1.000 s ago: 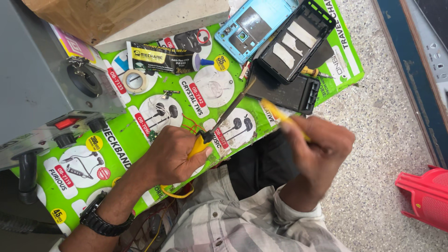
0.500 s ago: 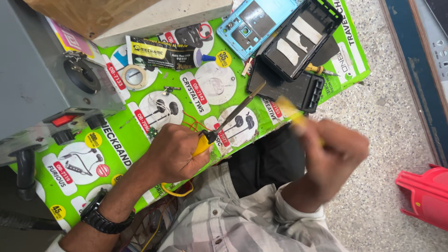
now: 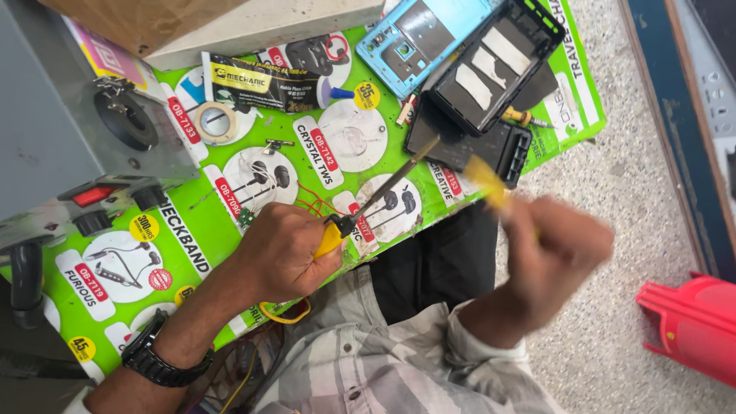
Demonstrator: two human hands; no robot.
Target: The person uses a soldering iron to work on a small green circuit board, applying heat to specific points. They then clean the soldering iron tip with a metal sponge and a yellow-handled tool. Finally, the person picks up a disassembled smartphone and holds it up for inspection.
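Left hand point(image 3: 285, 249): fingers curled tight round the yellow handle of a soldering iron point(image 3: 368, 207), tip slanting up toward the black case point(image 3: 491, 65).
Right hand point(image 3: 556, 257): blurred, fingers pinching a yellow tool point(image 3: 484, 178) over the tabletop point(image 3: 192, 238) edge.
Nearby: blue phone frame point(image 3: 414, 38), tape roll point(image 3: 215, 123), red stool point(image 3: 690, 326).
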